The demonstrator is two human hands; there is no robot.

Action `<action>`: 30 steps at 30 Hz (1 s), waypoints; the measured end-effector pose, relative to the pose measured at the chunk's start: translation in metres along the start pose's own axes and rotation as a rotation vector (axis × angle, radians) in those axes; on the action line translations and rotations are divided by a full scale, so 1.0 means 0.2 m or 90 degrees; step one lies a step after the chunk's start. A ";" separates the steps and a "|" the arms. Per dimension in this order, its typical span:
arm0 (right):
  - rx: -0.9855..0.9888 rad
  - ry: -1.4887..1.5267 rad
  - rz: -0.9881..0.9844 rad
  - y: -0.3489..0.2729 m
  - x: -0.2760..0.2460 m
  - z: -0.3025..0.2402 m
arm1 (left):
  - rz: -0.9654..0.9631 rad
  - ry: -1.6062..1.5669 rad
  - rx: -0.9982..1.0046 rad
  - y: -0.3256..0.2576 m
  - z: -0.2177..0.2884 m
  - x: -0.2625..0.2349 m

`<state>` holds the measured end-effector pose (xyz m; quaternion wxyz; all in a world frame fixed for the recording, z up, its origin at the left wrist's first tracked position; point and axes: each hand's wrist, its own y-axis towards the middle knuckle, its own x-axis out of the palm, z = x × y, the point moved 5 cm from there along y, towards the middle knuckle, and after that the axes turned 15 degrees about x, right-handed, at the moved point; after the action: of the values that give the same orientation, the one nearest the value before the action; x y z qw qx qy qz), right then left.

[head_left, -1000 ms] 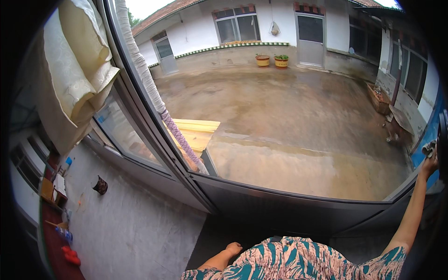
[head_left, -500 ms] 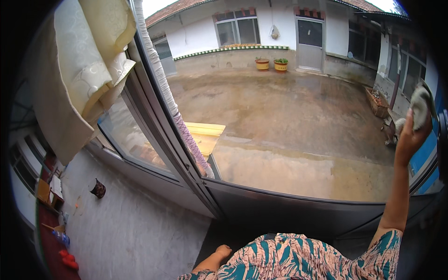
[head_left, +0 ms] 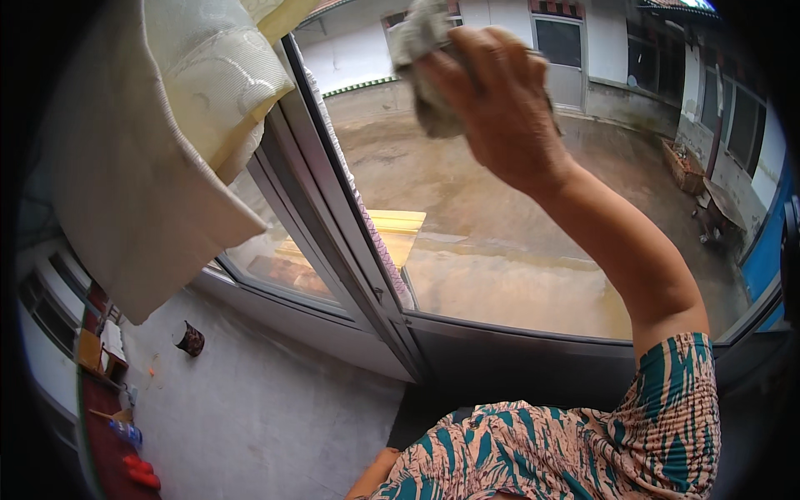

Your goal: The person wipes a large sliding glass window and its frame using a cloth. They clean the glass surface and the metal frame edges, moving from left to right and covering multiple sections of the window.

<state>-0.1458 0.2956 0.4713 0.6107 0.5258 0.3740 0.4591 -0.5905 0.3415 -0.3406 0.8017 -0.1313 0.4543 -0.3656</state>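
Gripped a greyish cloth [head_left: 419, 40] in the right hand [head_left: 510, 107], high before the window pane [head_left: 500, 258]; seemingly mid-wipe, though could not confirm contact; likely called next for flat, even pressure on the glass; could not tell any grasp in the left hand [head_left: 382, 461], low beside the patterned shirt [head_left: 550, 442].

One wide camera sits on the person's head. It looks down at the teal-and-pink patterned cloth shirt [head_left: 542, 446], close by, and out past the bare right hand [head_left: 512, 108] to the wet brown yard [head_left: 508, 267], farther off.
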 end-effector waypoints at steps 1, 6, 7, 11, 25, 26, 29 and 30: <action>-0.026 0.035 0.003 -0.01 0.09 -0.06 | -0.013 -0.008 -0.032 -0.02 -0.05 -0.01; -0.066 0.084 0.021 0.07 0.24 -0.30 | 0.004 -0.033 -0.083 -0.24 -0.22 -0.02; -0.055 0.080 0.037 0.09 0.25 -0.32 | 0.015 -0.043 -0.083 -0.28 -0.23 -0.02; -0.041 0.067 0.052 0.09 0.24 -0.41 | 0.051 -0.075 -0.058 -0.40 -0.22 0.03; -0.279 0.204 -0.218 -0.83 0.16 -0.52 | 0.051 -0.055 -0.014 -0.66 -0.14 -0.06; -0.308 0.217 -0.239 -0.93 0.16 -0.52 | 0.044 -0.046 -0.020 -0.66 -0.15 -0.07; -0.320 0.248 -0.208 -1.05 0.14 -0.51 | 0.035 -0.090 -0.004 -0.61 -0.15 -0.06; -0.334 0.251 -0.278 -1.03 0.17 -0.52 | 0.029 -0.108 0.004 -0.57 -0.13 -0.05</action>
<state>-0.1980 0.3543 0.2509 0.7239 0.1616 0.4575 0.4904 -0.6686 0.2726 -0.2881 0.8459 -0.1491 0.3862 -0.3363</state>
